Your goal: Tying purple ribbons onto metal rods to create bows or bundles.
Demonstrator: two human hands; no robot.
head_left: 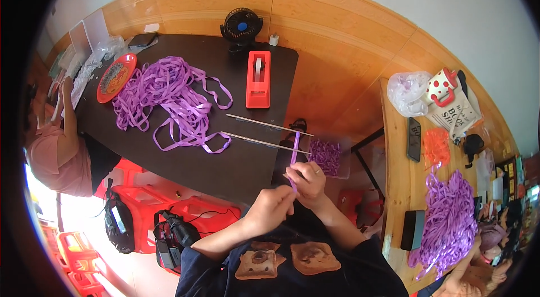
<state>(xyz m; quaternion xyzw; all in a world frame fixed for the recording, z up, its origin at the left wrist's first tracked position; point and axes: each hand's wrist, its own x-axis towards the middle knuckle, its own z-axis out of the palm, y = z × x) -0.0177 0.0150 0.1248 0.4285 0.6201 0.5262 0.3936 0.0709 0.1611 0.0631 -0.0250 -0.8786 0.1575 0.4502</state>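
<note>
Two thin metal rods [264, 140] lie side by side and jut past the right edge of the dark table. Near their free ends a narrow purple ribbon [296, 148] runs across them and down to my hands. My right hand [309, 180] is closed, pinching the ribbon just below the rods. Lower and to its left, my left hand [271, 207] is also closed, at the ribbon's lower end; its fingertips are partly hidden. A clear box [341, 169] of small purple ribbon pieces [324, 156] sits below, beyond the rod tips.
The dark table [247, 170] holds a purple ribbon heap [169, 91], red tape dispenser [259, 80], black fan [242, 26] and red plate [116, 78]. More ribbons [447, 218] cover the wooden table [396, 196]. People sit at left [59, 156] and lower right; bags rest on red stools.
</note>
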